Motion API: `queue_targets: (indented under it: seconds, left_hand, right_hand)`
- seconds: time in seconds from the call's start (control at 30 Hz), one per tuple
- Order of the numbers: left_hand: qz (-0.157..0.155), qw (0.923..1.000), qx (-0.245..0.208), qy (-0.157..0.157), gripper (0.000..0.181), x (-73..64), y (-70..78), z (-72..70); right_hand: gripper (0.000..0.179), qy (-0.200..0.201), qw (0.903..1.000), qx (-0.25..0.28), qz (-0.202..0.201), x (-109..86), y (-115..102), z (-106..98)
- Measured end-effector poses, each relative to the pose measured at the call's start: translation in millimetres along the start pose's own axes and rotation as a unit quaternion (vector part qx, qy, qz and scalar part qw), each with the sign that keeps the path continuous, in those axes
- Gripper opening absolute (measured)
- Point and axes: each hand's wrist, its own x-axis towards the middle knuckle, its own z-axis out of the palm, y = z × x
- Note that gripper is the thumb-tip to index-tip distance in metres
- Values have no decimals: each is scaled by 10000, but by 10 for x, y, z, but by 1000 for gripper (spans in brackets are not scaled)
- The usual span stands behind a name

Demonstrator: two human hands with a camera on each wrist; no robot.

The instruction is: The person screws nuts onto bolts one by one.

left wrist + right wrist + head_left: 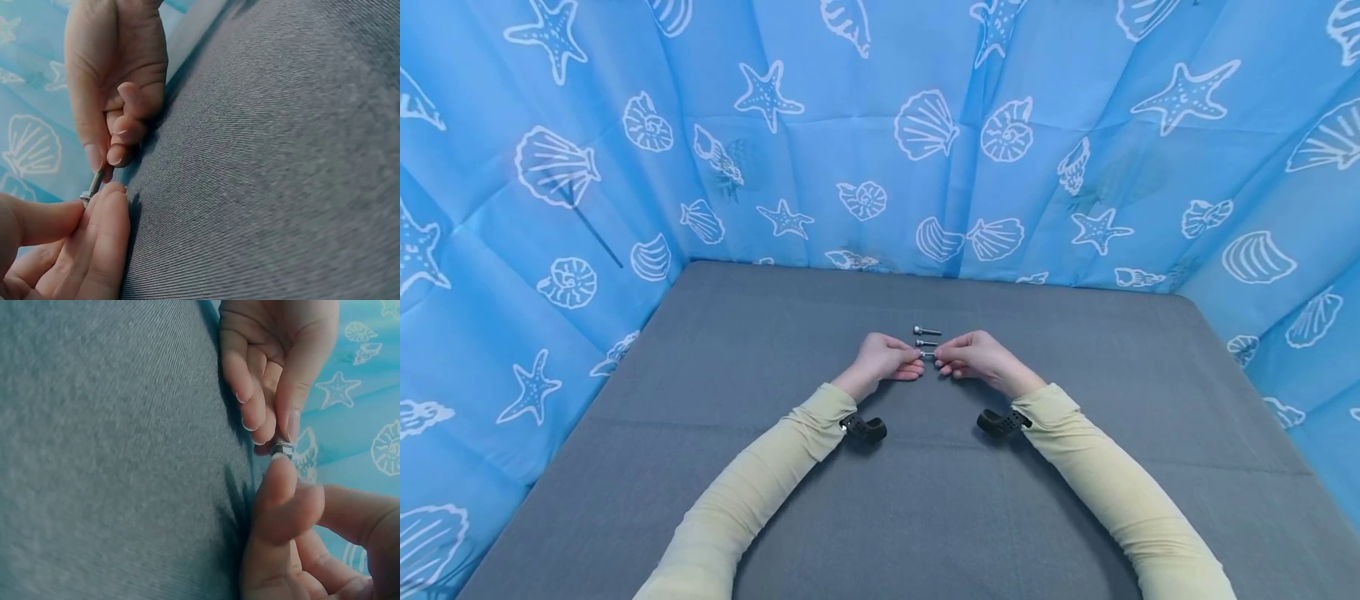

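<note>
A small metal bolt [928, 354] spans the gap between the two hands, just above or on the grey surface. My left hand [882, 358] pinches its wider end between thumb and fingers. At the threaded shank's other end, the thumb and index finger of my right hand [981, 358] pinch it. The left wrist view shows the thread of the bolt [95, 183] between the fingertips; in the right wrist view mostly a shiny metal end [283, 449] shows, the rest hidden by fingers. Just beyond lie a second bolt [927, 342] and a third bolt [928, 332], roughly parallel.
A grey cloth-covered table [1075, 500] spreads under both arms. Blue curtains [865, 125] with white shell and starfish prints hang along the back and both sides. Black wrist devices [867, 430] sit by the cuffs of the pale yellow sleeves [775, 467].
</note>
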Motion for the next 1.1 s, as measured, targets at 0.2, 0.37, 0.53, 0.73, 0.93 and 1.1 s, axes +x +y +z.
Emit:
queue_targets:
  seconds: [0.2, 0.37, 0.53, 0.73, 0.93, 1.1]
  left_hand:
    - [-345, 9994, 33, 58, 15, 63, 51, -26]
    - [-435, 9990, 114, 88, 14, 63, 63, -38]
    - [-262, 9985, 466, 123, 10, 41, 87, -9]
    - [-60, 9919, 1227, 330, 7, -8, 116, 50]
    - [109, 9861, 1629, 322, 6, -45, 125, 55]
    - [395, 9757, 2154, 40, 10, -89, 202, -53]
  right_hand:
    - [28, 92, 9998, 186, 79, 69, 4, 8]
    - [27, 138, 9993, 315, 119, 95, 9, 35]
    - [27, 251, 9991, 304, 176, 85, 0, 69]
    - [25, 413, 9986, 198, 274, 84, 16, 95]
    - [25, 321, 9989, 278, 211, 44, 13, 89]
    - [27, 3, 9999, -107, -32, -28, -24, -24]
